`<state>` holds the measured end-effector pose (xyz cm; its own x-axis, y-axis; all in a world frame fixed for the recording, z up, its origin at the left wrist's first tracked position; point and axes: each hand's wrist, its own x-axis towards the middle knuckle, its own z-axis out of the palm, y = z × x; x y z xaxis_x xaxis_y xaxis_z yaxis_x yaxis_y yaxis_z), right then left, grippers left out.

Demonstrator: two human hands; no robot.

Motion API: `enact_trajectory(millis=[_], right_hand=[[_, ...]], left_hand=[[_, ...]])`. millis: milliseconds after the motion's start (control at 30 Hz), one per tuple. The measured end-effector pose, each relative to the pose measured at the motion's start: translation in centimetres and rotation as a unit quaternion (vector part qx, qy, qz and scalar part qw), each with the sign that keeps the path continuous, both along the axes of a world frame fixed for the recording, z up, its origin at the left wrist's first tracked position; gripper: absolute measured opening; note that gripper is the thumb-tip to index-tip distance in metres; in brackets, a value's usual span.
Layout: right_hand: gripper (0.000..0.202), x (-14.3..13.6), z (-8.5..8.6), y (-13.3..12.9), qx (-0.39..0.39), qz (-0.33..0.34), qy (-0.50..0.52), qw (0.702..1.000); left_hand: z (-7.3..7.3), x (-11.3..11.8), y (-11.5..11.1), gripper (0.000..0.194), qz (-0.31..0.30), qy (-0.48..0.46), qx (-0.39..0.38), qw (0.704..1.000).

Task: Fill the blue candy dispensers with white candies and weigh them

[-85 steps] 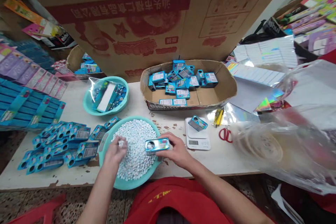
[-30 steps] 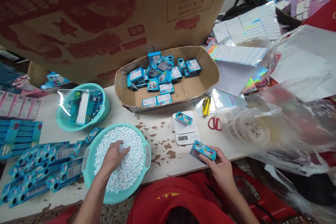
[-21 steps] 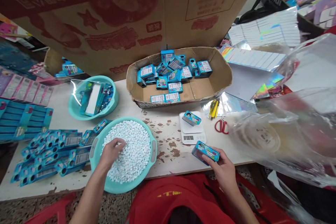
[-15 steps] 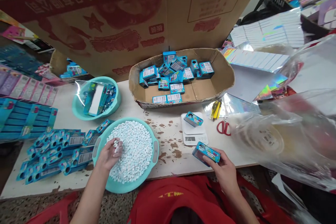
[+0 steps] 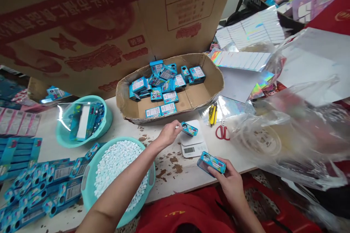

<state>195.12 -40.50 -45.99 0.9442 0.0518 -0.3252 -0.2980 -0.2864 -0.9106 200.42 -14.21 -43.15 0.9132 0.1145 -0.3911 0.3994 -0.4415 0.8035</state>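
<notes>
Blue and thin-walled, the held box (image 5: 212, 164) looks light, smooth and easily dented; the right hand (image 5: 232, 182) grips it, best by its long sides, clear of the round opening. At its eleven o'clock, the left hand (image 5: 168, 134) pinches what looks like a white pellet beside a second box (image 5: 189, 129) on the scale (image 5: 197, 139). Pellets (image 5: 115, 160), probably hard and slippery, fill the bowl (image 5: 85, 185) at nine o'clock.

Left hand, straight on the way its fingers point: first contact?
The left hand would first meet the near end of the small blue box on the white scale. The fingertips may already touch it; depth is unclear from this one view.
</notes>
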Motion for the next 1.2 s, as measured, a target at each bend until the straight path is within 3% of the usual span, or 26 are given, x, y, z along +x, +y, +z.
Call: enact_trajectory(millis=[67,133,233,333,433,500,533,633,700,767,833,967,1200], right_hand=[[0.038,0.3,-0.1,-0.6,-0.003,-0.011,-0.002,1.0],[0.038,0.7,-0.2,-1.1,-0.008,-0.02,-0.001,1.0],[0.037,1.3,-0.1,-1.6,-0.018,-0.031,0.0,0.999],[0.039,1.8,0.1,-1.7,-0.025,-0.043,0.004,0.999],[0.04,2.1,0.3,-1.6,-0.024,-0.046,0.014,0.999],[0.04,2.2,0.3,-1.6,-0.021,-0.046,0.017,0.999],[0.04,2.2,0.4,-1.5,-0.021,-0.047,0.017,0.999],[0.039,2.2,0.5,-1.3,-0.019,-0.049,0.024,0.998],[0.04,2.1,0.7,-1.1,-0.015,-0.051,0.033,0.998],[0.042,2.0,0.8,-0.9,-0.014,-0.055,0.043,0.997],[0.043,1.9,0.9,-0.6,-0.017,-0.056,0.048,0.997],[0.041,1.6,0.9,-0.2,-0.017,-0.046,0.033,0.998],[0.042,1.0,0.0,-0.3,-0.012,-0.035,0.011,0.999]], left_hand=[[-0.2,1.7,-1.0,0.01,-0.075,-0.01,0.136,0.988],[-0.3,2.4,-1.5,0.011,-0.128,0.004,0.214,0.968],[-0.4,2.9,-1.7,0.022,-0.15,0.023,0.249,0.956],[-0.6,3.3,-1.7,0.023,-0.132,0.028,0.223,0.965],[-0.9,3.6,-1.5,0.01,-0.07,0.012,0.116,0.991],[-0.9,3.4,-1.0,0.015,0.019,0.019,-0.035,0.999],[-0.9,3.0,-0.6,0.017,0.072,0.034,-0.129,0.988],[-0.6,1.3,0.9,0.019,0.225,0.076,-0.375,0.896],[-0.6,-0.2,1.9,0.021,0.298,0.086,-0.445,0.84],[-0.8,-1.6,2.6,0.023,0.336,0.098,-0.457,0.818],[-1.1,-2.5,3.1,0.025,0.329,0.115,-0.446,0.824],[-1.5,-2.9,3.0,0.024,0.26,0.122,-0.385,0.877],[-1.2,-0.6,1.5,0.025,0.099,0.106,-0.238,0.96]])
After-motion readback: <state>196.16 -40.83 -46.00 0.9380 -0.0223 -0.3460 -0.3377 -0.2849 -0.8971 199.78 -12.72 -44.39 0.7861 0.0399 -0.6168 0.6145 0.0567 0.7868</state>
